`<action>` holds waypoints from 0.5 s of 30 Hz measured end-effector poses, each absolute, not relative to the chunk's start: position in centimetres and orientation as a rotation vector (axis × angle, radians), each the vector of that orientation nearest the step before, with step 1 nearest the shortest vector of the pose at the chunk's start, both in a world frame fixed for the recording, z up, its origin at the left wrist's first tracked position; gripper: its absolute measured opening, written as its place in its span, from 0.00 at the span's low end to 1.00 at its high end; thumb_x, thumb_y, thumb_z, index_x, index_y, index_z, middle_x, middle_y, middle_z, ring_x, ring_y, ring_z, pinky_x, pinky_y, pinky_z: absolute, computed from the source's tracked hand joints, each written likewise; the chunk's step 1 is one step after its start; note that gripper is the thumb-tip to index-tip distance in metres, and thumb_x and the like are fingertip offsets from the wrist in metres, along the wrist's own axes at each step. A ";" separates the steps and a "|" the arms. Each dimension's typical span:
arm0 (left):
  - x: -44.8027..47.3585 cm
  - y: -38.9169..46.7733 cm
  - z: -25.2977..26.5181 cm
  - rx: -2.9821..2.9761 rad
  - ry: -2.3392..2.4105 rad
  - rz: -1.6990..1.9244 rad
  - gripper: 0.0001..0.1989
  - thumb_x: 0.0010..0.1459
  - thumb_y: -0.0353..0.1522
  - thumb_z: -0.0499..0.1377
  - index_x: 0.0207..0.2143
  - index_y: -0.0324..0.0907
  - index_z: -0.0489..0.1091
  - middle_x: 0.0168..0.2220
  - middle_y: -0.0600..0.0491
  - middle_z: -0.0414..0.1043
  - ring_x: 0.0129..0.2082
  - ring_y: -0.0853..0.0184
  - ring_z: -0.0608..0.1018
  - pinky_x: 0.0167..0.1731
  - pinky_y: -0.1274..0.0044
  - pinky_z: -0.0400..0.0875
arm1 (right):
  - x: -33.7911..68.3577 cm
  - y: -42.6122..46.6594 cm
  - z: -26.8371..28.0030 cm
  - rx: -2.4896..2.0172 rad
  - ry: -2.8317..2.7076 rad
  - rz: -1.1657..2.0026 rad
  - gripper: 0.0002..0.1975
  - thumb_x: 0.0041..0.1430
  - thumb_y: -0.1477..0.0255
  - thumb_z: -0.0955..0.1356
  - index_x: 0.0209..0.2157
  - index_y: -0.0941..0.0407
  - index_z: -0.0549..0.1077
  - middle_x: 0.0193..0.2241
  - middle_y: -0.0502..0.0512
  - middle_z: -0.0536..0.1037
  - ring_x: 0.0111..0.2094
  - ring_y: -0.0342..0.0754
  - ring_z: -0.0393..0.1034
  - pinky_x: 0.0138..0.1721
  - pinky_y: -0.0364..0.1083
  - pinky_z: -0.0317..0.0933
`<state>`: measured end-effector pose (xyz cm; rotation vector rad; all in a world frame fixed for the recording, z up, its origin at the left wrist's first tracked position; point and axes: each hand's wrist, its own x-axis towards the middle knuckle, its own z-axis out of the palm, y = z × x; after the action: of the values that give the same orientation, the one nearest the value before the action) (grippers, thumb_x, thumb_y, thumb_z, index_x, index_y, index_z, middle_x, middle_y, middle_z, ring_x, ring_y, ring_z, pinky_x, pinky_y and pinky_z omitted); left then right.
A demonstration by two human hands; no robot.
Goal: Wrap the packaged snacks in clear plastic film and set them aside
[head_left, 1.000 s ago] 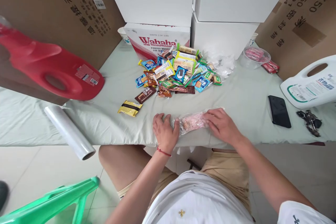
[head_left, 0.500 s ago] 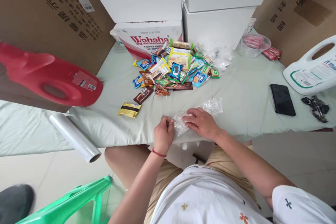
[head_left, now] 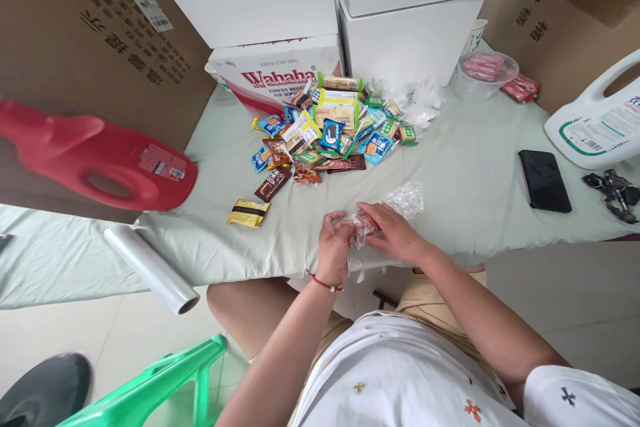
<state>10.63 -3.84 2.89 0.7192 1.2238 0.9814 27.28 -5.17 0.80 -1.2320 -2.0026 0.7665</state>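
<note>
Near the front edge of the table, a crinkled clear plastic bag (head_left: 406, 198) lies between my two hands. My left hand (head_left: 336, 243) is closed, pinching the bag's left end. My right hand (head_left: 393, 232) curls over its middle, with the thumb and fingers gripping the plastic. A reddish shape shows through the film between the hands; I cannot make out what it is. Beyond them lies a heap of small wrapped snacks (head_left: 330, 133). A yellow packet (head_left: 248, 213) and a brown cocoa packet (head_left: 273, 183) sit at the heap's near left.
A red jug (head_left: 125, 167) and a roll of clear film (head_left: 150, 270) are at left. To the right are a phone (head_left: 545, 180), keys (head_left: 613, 193), a white jug (head_left: 595, 130) and a tub (head_left: 485, 77) of red packets. White boxes (head_left: 400, 40) stand behind; a green stool (head_left: 150, 380) is below.
My left hand has shifted right, closer to my right hand, bunching the plastic. A reddish shape now shows under the film. The camera view has shifted slightly.
</note>
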 end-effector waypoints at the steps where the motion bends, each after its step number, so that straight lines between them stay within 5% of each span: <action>1: 10.6 -4.0 2.6 0.738 1.182 0.981 0.26 0.48 0.32 0.64 0.50 0.42 0.62 0.31 0.59 0.75 0.20 0.78 0.67 0.23 0.82 0.60 | 27.5 -5.2 0.9 -1.216 -2.004 0.786 0.37 0.60 0.74 0.71 0.68 0.53 0.58 0.54 0.63 0.75 0.53 0.57 0.68 0.58 0.62 0.60; 5: 10.1 -4.5 1.6 0.863 1.065 0.978 0.40 0.53 0.32 0.63 0.67 0.46 0.53 0.36 0.57 0.75 0.22 0.77 0.67 0.25 0.82 0.62 | 27.9 -5.2 1.3 -1.143 -1.942 0.920 0.30 0.64 0.69 0.69 0.66 0.49 0.62 0.59 0.62 0.71 0.52 0.53 0.71 0.54 0.56 0.66; 10: 10.1 -4.6 0.6 1.023 1.054 1.023 0.49 0.54 0.29 0.64 0.73 0.51 0.42 0.42 0.54 0.76 0.23 0.78 0.68 0.31 0.82 0.69 | 27.0 -5.2 0.6 -1.312 -1.818 0.814 0.15 0.67 0.65 0.68 0.53 0.52 0.76 0.59 0.62 0.72 0.52 0.53 0.72 0.53 0.55 0.69; 13: 9.9 -4.7 0.3 1.053 1.072 1.041 0.48 0.55 0.30 0.63 0.73 0.54 0.41 0.53 0.49 0.74 0.21 0.80 0.64 0.29 0.82 0.68 | 26.9 -5.1 0.5 -1.369 -1.849 0.826 0.16 0.66 0.67 0.68 0.54 0.52 0.77 0.61 0.62 0.72 0.48 0.51 0.75 0.53 0.56 0.69; 15: 9.5 -4.9 0.1 1.167 1.140 1.026 0.39 0.57 0.32 0.62 0.69 0.53 0.53 0.59 0.47 0.71 0.19 0.81 0.62 0.26 0.81 0.66 | 27.2 -4.9 0.6 -1.375 -1.850 0.889 0.17 0.65 0.69 0.69 0.55 0.52 0.77 0.62 0.61 0.70 0.43 0.49 0.76 0.51 0.54 0.71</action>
<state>9.54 -4.94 0.13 1.1673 1.1404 1.0258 27.16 -4.95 0.60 -1.3754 -1.8498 0.8894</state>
